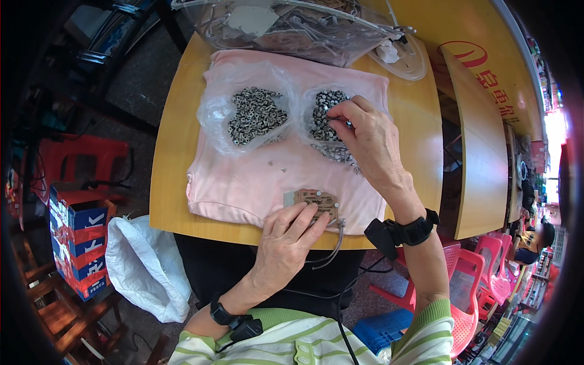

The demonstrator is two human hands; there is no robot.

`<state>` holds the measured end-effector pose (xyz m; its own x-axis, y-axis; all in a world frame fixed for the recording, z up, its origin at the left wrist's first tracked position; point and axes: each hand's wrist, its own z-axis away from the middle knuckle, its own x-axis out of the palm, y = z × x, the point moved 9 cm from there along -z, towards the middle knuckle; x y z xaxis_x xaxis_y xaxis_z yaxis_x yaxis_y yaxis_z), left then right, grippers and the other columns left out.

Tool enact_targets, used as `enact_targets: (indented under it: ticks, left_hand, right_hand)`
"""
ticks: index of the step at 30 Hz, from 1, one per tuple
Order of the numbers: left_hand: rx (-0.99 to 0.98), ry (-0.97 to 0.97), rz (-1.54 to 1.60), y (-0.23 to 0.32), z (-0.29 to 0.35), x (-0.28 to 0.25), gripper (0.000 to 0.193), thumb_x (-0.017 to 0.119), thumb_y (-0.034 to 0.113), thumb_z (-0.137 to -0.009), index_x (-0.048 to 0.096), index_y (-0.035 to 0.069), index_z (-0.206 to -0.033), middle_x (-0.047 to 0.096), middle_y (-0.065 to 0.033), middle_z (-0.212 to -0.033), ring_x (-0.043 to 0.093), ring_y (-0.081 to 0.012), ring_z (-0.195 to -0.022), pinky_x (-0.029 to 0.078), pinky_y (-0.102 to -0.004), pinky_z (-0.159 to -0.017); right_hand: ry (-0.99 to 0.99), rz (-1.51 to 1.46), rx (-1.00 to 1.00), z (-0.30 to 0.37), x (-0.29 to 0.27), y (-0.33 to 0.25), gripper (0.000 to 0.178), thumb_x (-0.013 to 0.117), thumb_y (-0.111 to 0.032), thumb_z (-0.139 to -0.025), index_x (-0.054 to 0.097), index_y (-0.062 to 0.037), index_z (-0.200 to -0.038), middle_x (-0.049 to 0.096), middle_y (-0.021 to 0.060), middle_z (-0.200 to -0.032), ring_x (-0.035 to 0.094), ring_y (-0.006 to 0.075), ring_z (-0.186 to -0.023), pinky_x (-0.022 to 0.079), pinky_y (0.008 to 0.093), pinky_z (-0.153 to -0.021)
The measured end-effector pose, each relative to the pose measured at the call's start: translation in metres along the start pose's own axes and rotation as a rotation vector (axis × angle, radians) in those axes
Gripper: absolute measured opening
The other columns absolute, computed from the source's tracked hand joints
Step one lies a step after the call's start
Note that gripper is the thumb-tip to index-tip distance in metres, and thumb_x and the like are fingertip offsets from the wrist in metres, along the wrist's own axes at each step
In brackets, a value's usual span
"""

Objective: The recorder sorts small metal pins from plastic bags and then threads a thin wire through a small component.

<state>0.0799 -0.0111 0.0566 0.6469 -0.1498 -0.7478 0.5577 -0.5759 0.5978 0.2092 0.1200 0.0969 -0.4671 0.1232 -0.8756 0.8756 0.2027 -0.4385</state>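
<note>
A brown cardboard tag (319, 199) with small round silver dots and grey cords lies near the front edge of a folded pink cloth (234, 182). Across its lower left part rest the spread fingers of my left hand (283, 246), holding it down. My right hand (370, 137) is over a clear plastic bag (302, 104) of small shiny domed metal pieces (322, 125). Thumb and forefinger are pinched together there; what is between them is too small to name. To the left, another clear bag (213, 121) lies spread, full of small metal rings (255, 115).
The cloth covers most of a yellow wooden table (173, 146). A large clear plastic bin (280, 30) of pale tags and cords stands at the far edge. Left on the floor are a white sack (149, 274) and a blue-red carton (79, 243). Pink plastic chairs (465, 304) stand right.
</note>
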Motion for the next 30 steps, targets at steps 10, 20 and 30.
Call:
enact_targets:
  ticks: [10, 20, 30]
  left_hand:
    - [0.021, 0.023, -0.004, 0.002, 0.0, 0.002, 0.045, 0.059, 0.002, -0.07, 0.06, 0.01, -0.115, 0.054, -0.0057, -0.117, 0.048, -0.0218, -0.111, 0.038, -0.0394, -0.093]
    - [0.036, -0.01, -0.043, 0.005, -0.004, -0.002, 0.041, 0.058, 0.005, -0.073, 0.059, 0.006, -0.114, 0.053, -0.0071, -0.118, 0.047, -0.0226, -0.112, 0.039, -0.039, -0.094]
    - [0.033, -0.004, -0.065, 0.005, -0.003, -0.003, 0.04, 0.06, 0.003, -0.072, 0.059, 0.0, -0.112, 0.053, -0.0073, -0.118, 0.048, -0.0226, -0.113, 0.043, -0.0365, -0.092]
  right_hand:
    - [0.085, -0.082, 0.002, 0.001, -0.007, 0.002, 0.004, 0.061, -0.01, -0.082, 0.06, -0.0067, -0.084, 0.059, 0.0081, -0.087, 0.06, 0.0296, -0.072, 0.048, 0.0377, -0.063]
    - [-0.064, -0.026, -0.037, 0.074, 0.007, -0.014, 0.005, 0.063, -0.012, -0.081, 0.061, -0.0097, -0.085, 0.056, 0.0052, -0.08, 0.06, 0.0251, -0.068, 0.048, 0.033, -0.059]
    - [-0.02, -0.096, 0.042, 0.069, 0.002, -0.006, 0.007, 0.063, -0.01, -0.08, 0.063, -0.0082, -0.086, 0.059, 0.0063, -0.082, 0.061, 0.0266, -0.071, 0.048, 0.034, -0.06]
